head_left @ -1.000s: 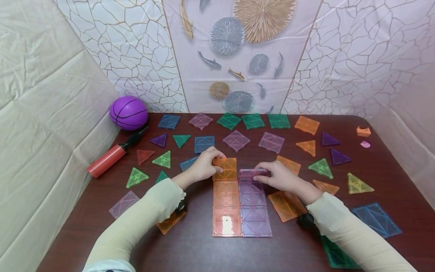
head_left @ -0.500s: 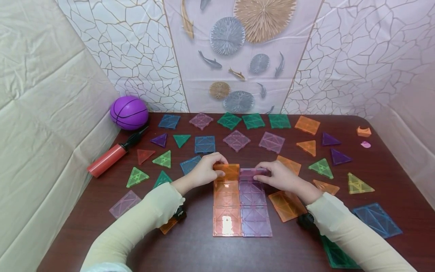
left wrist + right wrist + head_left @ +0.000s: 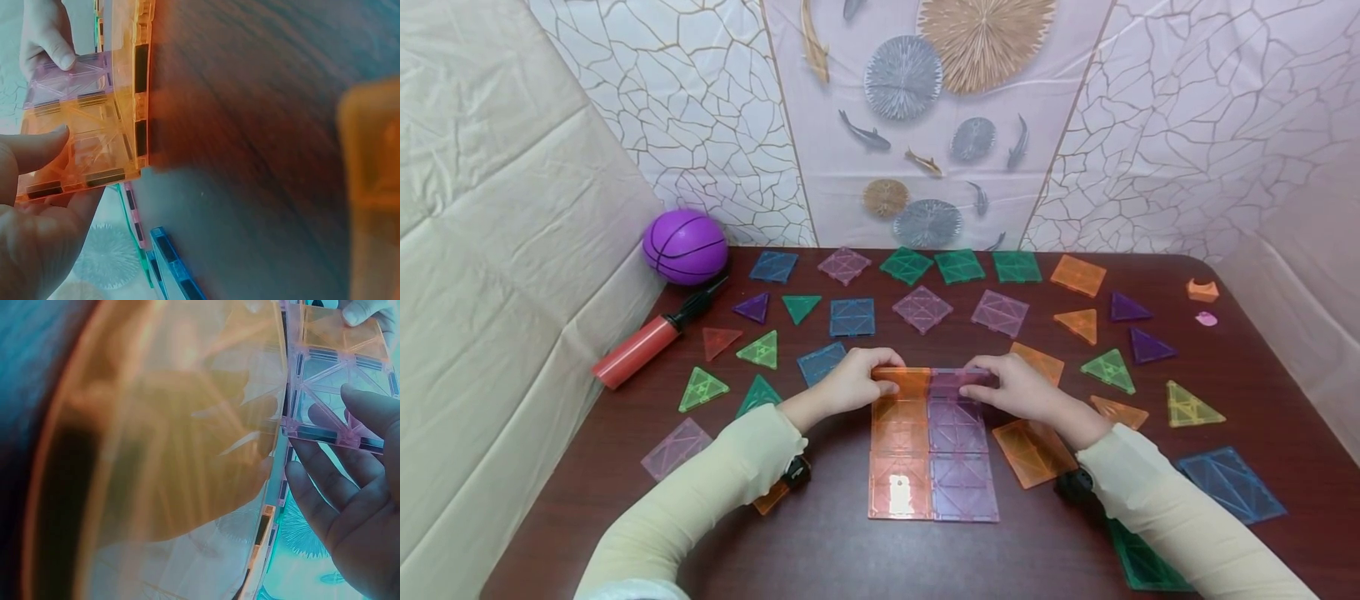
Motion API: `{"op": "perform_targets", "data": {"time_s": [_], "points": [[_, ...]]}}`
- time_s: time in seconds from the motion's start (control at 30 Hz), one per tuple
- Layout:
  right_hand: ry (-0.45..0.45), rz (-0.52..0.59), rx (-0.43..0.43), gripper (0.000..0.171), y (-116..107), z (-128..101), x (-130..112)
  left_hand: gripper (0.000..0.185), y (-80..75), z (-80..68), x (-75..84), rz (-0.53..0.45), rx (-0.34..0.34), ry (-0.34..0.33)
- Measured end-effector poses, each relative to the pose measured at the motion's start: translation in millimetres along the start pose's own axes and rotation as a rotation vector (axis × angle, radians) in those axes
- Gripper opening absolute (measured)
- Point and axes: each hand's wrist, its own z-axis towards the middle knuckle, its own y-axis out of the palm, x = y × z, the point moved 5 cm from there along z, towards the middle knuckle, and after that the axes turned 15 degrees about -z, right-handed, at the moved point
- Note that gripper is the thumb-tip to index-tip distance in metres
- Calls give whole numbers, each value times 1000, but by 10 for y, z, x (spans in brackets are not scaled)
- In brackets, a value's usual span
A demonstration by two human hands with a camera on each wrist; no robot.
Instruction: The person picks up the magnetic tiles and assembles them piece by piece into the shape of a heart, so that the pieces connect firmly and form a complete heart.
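Two columns of flat square magnetic tiles lie on the table, orange tiles (image 3: 900, 485) at left and purple tiles (image 3: 964, 487) at right. At their far end an orange tile (image 3: 94, 140) and a purple tile (image 3: 328, 394) stand upright, edge to edge. My left hand (image 3: 852, 382) pinches the upright orange tile by its outer side, thumb on the near face and fingers behind. My right hand (image 3: 1018, 387) pinches the upright purple tile the same way. Part of each hand's fingers is hidden behind the tiles.
Loose tiles lie all around, among them a blue square (image 3: 852, 317), a green triangle (image 3: 760, 395) and an orange square (image 3: 1034, 452) near the right wrist. A purple ball (image 3: 685, 247) and a red hand pump (image 3: 636, 352) are at the left edge.
My left hand has tilted the orange tile from leaning back to upright, and it now lines up with the purple one. The right hand has stayed in place.
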Motion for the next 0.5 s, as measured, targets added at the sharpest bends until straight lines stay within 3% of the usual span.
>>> {"op": "perform_targets", "data": {"time_s": [0.23,0.37,0.5], "points": [[-18,5,-27,27,-7,11,32,16,4,0,-11,-6,-8,-13],[-27,8,-24,34,-126,35,83,15,3,1,-2,-13,-11,-3],[20,43,-50,47,-287,71,180,14,-7,-1,-9,-18,-11,5]]}}
